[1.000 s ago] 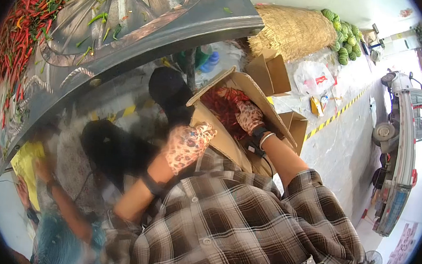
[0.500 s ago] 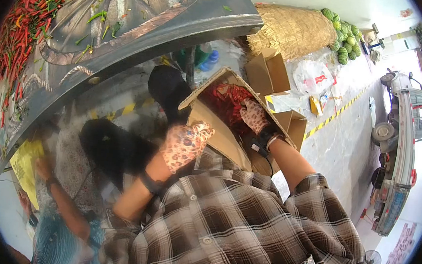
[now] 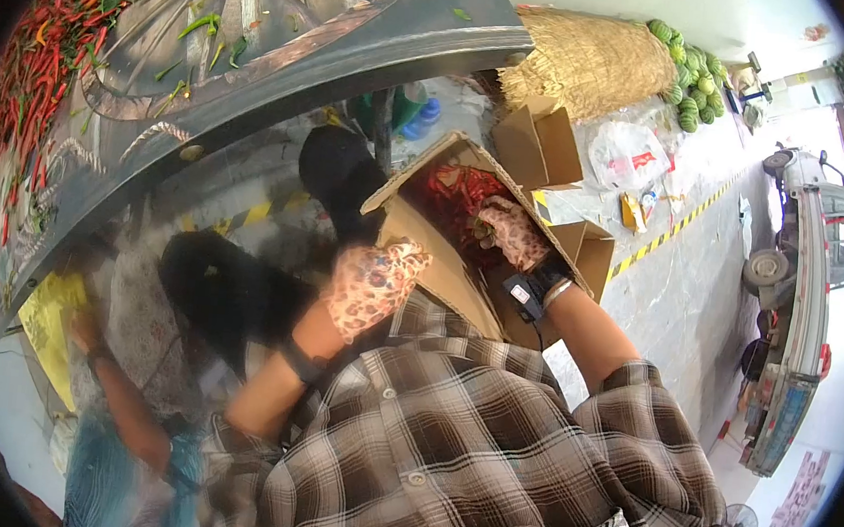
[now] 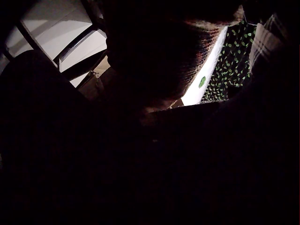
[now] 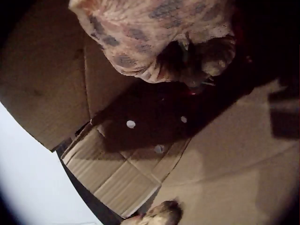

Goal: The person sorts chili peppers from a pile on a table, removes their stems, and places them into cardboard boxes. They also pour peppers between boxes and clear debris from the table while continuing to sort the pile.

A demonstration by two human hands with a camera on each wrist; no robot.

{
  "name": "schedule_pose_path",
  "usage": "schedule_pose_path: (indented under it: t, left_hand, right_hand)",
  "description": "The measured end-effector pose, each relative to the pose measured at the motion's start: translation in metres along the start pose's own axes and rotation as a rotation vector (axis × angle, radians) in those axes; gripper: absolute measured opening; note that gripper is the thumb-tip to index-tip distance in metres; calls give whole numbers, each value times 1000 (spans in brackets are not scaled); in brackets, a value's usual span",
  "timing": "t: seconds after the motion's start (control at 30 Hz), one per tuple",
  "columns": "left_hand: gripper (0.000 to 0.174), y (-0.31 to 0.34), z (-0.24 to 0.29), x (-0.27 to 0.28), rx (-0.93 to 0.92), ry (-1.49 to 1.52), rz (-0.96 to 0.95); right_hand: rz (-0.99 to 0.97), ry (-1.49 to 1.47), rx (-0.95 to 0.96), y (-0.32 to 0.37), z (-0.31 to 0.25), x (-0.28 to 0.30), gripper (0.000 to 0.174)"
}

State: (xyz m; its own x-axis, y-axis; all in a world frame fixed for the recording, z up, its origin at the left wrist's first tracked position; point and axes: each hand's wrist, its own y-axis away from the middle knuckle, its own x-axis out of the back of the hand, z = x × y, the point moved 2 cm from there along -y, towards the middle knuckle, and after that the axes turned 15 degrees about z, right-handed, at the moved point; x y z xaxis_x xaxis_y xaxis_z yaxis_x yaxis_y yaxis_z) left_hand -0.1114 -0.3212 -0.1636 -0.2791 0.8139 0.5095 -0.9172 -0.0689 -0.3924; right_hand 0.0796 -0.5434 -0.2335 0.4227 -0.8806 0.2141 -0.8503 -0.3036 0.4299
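Note:
My left hand (image 3: 375,285), in a leopard-print glove, grips the flap edge of a tilted cardboard box (image 3: 446,271). The left wrist view is mostly dark. Inside that box lie red chili peppers (image 3: 448,191). My right hand (image 3: 512,233), gloved alike, is down in the box beside them. In the right wrist view its curled fingers (image 5: 218,56) pinch thin greenish stems, with a red glint just below; the rest of what it holds is hidden. A flap with small round holes (image 5: 126,164) shows under that hand.
A dark table (image 3: 359,62) with a heap of red chilies (image 3: 54,51) arches over the left side. Beyond the box stand more cardboard boxes (image 3: 542,149), a straw roll (image 3: 590,62) and watermelons (image 3: 694,82). Another person's arm (image 3: 134,404) is at lower left, near a yellow bag (image 3: 50,321).
My right hand has drawn back from the chili heap toward the near right side of the box, its wrist turning. My left hand has stayed at the flap.

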Motion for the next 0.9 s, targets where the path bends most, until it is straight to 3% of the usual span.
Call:
schedule_pose_path:
  t: [0.07,0.1,0.13,0.17,0.2,0.27,0.3,0.33,0.4,0.47,0.57,0.67,0.9]
  left_hand:
    - [31,4,-4,-3,86,147,-77]
    - [32,5,-6,-5,115,196,-102]
    - [30,6,-7,-6,60,117,-8]
    - [29,6,-8,-7,31,77,39]
    - [29,6,-9,-8,4,36,86]
    - [29,6,-7,-10,184,323,151]
    - [29,6,-6,-10,244,419,175]
    - [29,3,0,-4,198,321,147]
    - [28,-2,10,6,155,223,120]
    - [39,-9,19,10,-90,-214,19]
    - [53,-19,32,14,38,-348,-125]
    - [62,-11,31,15,-83,-316,24]
    - [56,-6,21,7,-13,-279,-6]
  right_hand:
    - [-119,-11,105,-4,1,1,21]
    - [-211,-178,-4,-5,3,2,22]
    - [-302,-344,-114,-2,0,1,25]
    - [-304,-344,-114,4,-13,-4,25]
    - [-309,-156,2,10,-26,-10,25]
    - [-312,33,116,15,-32,-13,26]
    - [-415,-260,-74,17,-33,-15,28]
    - [-511,-553,-269,19,-32,-17,31]
    - [-413,-431,-255,54,-78,-36,37]
    - [-313,-312,-239,66,-93,-42,44]
    - [-411,-337,-266,69,-92,-44,51]
    - [-559,-383,-231,84,-99,-57,51]
    - [-631,-180,31,95,-114,-69,60]
